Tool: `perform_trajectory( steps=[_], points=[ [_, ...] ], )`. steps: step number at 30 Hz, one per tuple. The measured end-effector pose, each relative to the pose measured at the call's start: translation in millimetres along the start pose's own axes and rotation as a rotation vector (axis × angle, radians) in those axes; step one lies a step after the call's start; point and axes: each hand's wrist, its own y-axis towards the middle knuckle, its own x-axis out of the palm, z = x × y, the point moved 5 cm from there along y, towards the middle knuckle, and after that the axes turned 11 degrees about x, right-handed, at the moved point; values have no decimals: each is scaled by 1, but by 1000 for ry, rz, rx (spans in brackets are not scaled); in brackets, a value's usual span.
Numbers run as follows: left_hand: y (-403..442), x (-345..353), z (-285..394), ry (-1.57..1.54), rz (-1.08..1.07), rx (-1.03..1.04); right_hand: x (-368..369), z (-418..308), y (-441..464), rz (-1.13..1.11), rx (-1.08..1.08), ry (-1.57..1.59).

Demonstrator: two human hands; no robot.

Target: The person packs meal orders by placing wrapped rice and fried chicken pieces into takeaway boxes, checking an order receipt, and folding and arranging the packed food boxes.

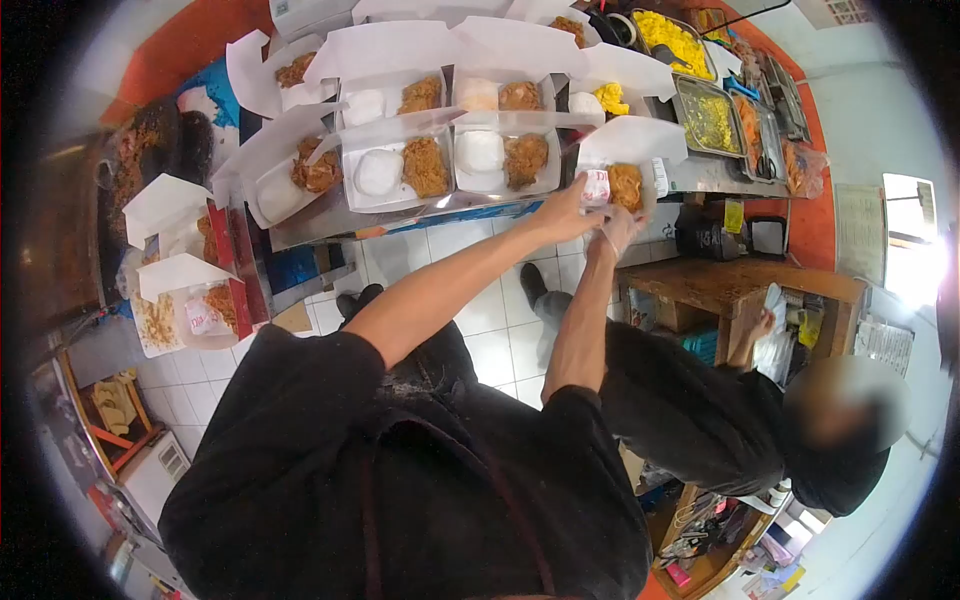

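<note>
A white paper meal box [650, 150] stands with its lid up at the table's front right edge. In it lie a piece of fried chicken [626, 184] and a white packet with red print [596, 187]. My left hand [568, 212] is closed around the box's left front corner, fingertips close to the packet. At the box's front right, my right hand [620, 228], in a clear plastic glove, grips the wall below the chicken. Just left is an open box with a rice mound [480, 151] and fried chicken [525, 160].
Several open boxes with rice and chicken line the metal table [320, 228]. Trays of yellow shredded food [712, 122] stand at back right. More filled boxes [185, 308] sit at left. A co-worker in black [700, 410] bends beside a wooden shelf [740, 285] on my right.
</note>
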Motion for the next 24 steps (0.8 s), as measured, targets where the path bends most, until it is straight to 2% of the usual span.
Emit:
perform_trajectory(
  steps=[2, 5, 7, 9, 12, 15, 17, 19, 21, 23, 24],
  points=[
    [-32, 1, 6, -81, -84, 58, 26, -15, -12, -86, 166, 75],
    [-112, -3, 1, -146, -291, 89, 47, -26, -38, -82, 177, 111],
    [-169, -18, -12, -119, -409, 59, 47, -23, -52, -135, 197, 20],
    [-228, -40, -33, -144, -462, -144, 34, -5, -67, 64, 214, 159],
    [-302, -76, -60, -228, -332, -219, 29, 20, -122, -7, 191, 61],
    [-358, -117, -53, -301, -80, -294, 27, 65, -184, -42, 221, -127],
    [-392, -134, -44, -328, 57, -272, -15, 173, -168, -309, 409, 155],
    [-426, -150, -44, -325, 203, -219, 32, 132, -296, -268, 382, -404],
    [-465, -153, -56, -331, 279, -183, 61, 133, -368, -712, 291, -603],
    [-514, -156, -75, -529, 526, -154, 93, 140, -430, -1010, 260, -640],
    [-542, -159, -81, -531, 525, -153, 115, 137, -460, -1057, 73, -688]
  ],
)
